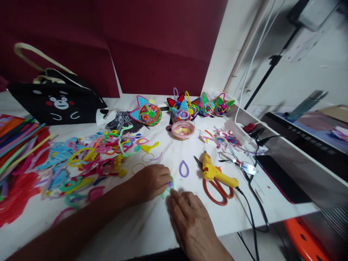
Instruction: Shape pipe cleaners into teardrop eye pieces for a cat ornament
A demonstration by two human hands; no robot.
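Note:
My left hand rests on the white table, its fingers curled and pinched on a small green and purple pipe-cleaner piece. My right hand lies just below it, fingers together and pointing up toward that same piece, its fingertips touching or nearly touching it. A purple pipe-cleaner loop lies a little above and right of the hands. A heap of bent, coloured pipe-cleaner pieces spreads out to the left.
A yellow glue gun lies over orange-handled scissors, with glasses beside them. A small pink bowl and several colourful cat-head figures stand at the back. A black tote bag sits far left, straight pipe cleaners beside it.

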